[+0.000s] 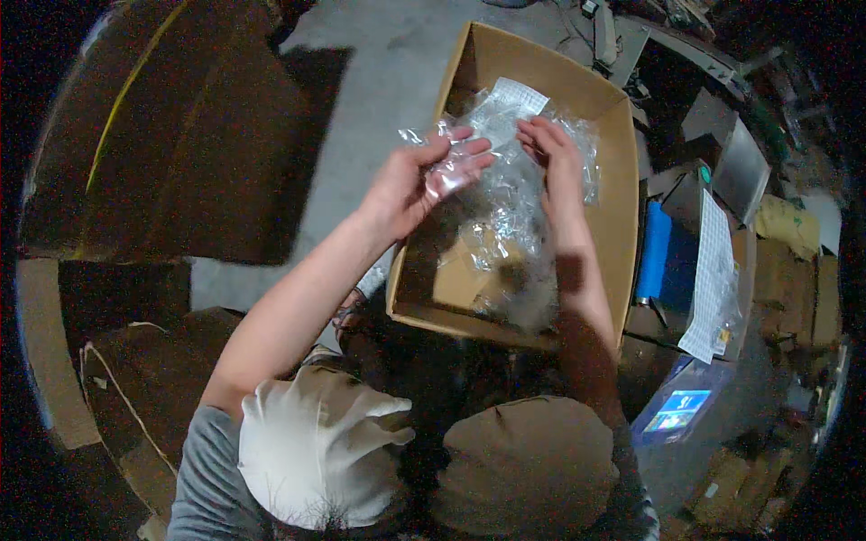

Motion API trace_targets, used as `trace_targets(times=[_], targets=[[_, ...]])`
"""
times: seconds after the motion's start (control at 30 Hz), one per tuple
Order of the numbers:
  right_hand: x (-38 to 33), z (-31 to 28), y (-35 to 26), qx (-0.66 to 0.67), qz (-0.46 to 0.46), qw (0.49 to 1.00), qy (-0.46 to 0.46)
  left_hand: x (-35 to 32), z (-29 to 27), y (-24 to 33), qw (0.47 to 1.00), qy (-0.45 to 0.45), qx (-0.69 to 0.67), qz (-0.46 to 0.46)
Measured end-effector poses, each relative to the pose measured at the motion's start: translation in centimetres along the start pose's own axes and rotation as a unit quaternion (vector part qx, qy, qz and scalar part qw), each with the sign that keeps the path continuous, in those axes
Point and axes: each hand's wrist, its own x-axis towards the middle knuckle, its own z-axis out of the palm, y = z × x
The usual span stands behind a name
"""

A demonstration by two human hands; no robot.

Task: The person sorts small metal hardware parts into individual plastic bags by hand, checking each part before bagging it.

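An open cardboard box (624,225) stands in front of me, with a heap of crinkled clear plastic bags (505,225) inside. Over its left wall my left hand (419,176) is turned partly palm up, its thumb and fingers around a small clear plastic bag (446,176). What the bag contains, if anything, is too unclear to tell. My right hand (552,149) hovers at the heap's far right part, fingers stretched and slightly bent, with nothing visible in them. Between the hands, toward the far side, a white printed sheet (510,104) lies on the plastic.
A large dark brown cardboard piece (180,135) with a yellow line fills the far left. On the right are a blue cylinder (655,252), a long white printed sheet (708,279) and a lit screen (681,410). Grey floor (361,99) shows beyond the box's left side.
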Motion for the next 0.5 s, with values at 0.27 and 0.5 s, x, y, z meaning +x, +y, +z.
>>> trace_targets(times=[0.27, 0.5], targets=[[6.5, -6.2, 10.9, -0.399, 0.231, 0.887, -0.026, -0.4, 1.1, -1.6, 0.981, 0.072, 0.165, 0.075], [6.3, -5.7, 12.6, -0.4, 0.058, 0.911, 0.086, -0.2, 0.7, -2.5, 0.971, 0.049, 0.215, 0.089]])
